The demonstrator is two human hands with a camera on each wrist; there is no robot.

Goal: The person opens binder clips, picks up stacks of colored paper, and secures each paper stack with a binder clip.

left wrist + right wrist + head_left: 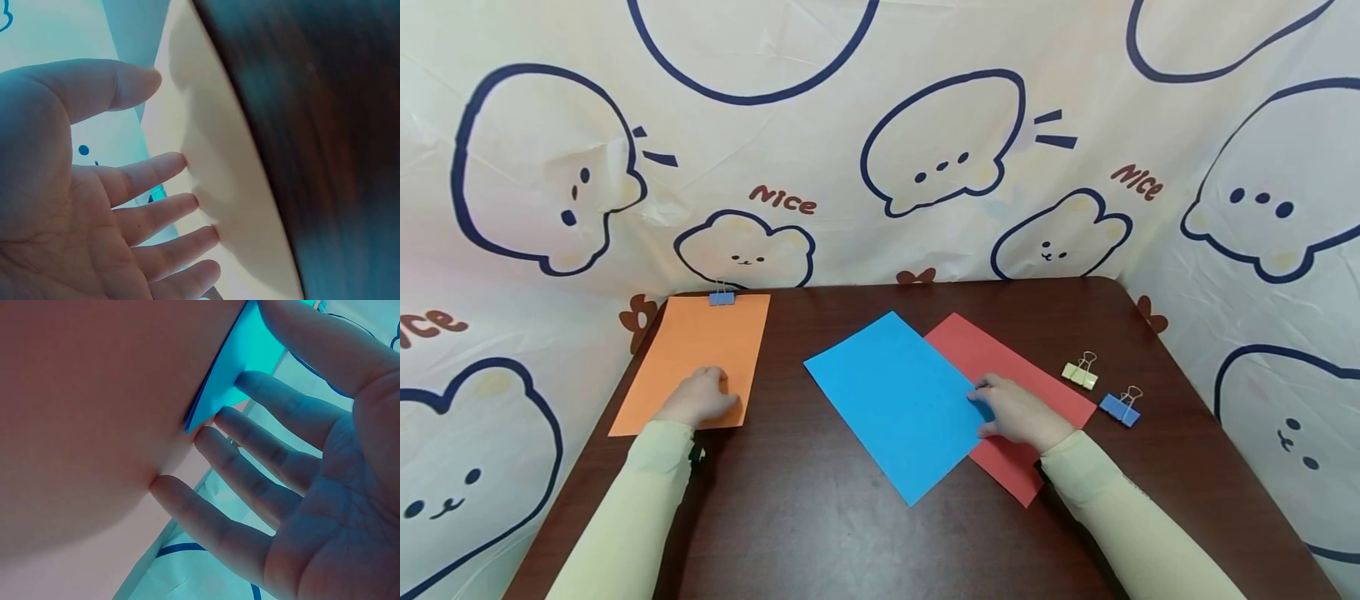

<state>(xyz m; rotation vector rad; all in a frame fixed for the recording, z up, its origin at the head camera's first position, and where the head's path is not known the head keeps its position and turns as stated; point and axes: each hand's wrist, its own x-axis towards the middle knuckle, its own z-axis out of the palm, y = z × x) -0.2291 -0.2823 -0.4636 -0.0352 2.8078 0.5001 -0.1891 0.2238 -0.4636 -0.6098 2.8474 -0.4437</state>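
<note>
An orange sheet of paper (700,337) lies at the left of the table, with a blue binder clip (722,298) on its far edge. My left hand (696,398) rests its fingertips on the near part of that sheet; the left wrist view shows the fingers spread and the thumb raised off the paper. A blue sheet (887,400) lies turned at an angle, overlapping a red sheet (992,354). At the blue sheet's right corner is my right hand (1018,412). In the right wrist view its extended fingertips touch the blue sheet (265,362) and the red sheet (112,406).
To the right of the red sheet are a pale yellow binder clip (1079,377) and another blue binder clip (1120,411). The dark brown table (820,533) is bordered at the back and sides by a cartoon-printed cloth (835,150).
</note>
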